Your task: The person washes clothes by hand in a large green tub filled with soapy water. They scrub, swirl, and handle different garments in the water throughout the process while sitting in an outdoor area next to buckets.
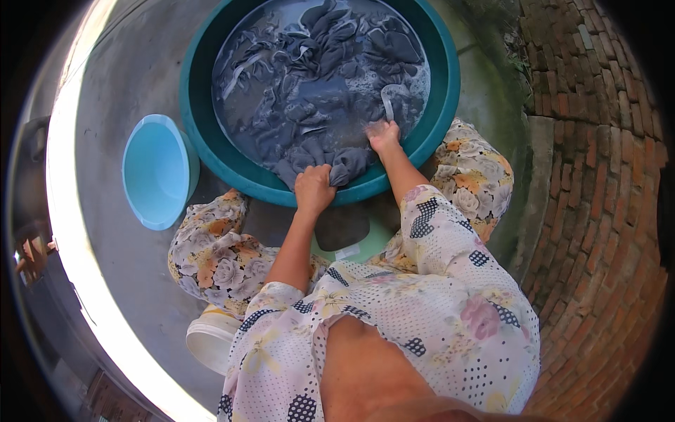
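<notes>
A large round green plastic tub point(452, 79) holds greyish soapy water and soaked dark grey cloth point(337, 47). At the tub's near rim, my left hand point(315, 185) is closed on a bunched part of dark grey fabric point(350, 164). My right hand point(384, 136) lies palm up inside the right part of the tub, its fingertips in the water and blurred. A curved whitish strip point(388, 103) reaches from the water to that hand; whether the fingers grip it is unclear. Foam floats beyond the right hand.
A light blue plastic basin point(157, 171) stands on the concrete floor left of the tub. A pale green plastic object point(369, 242) lies between my legs, and a white bucket point(211, 337) is by my left leg. A brick wall point(601, 211) runs along the right.
</notes>
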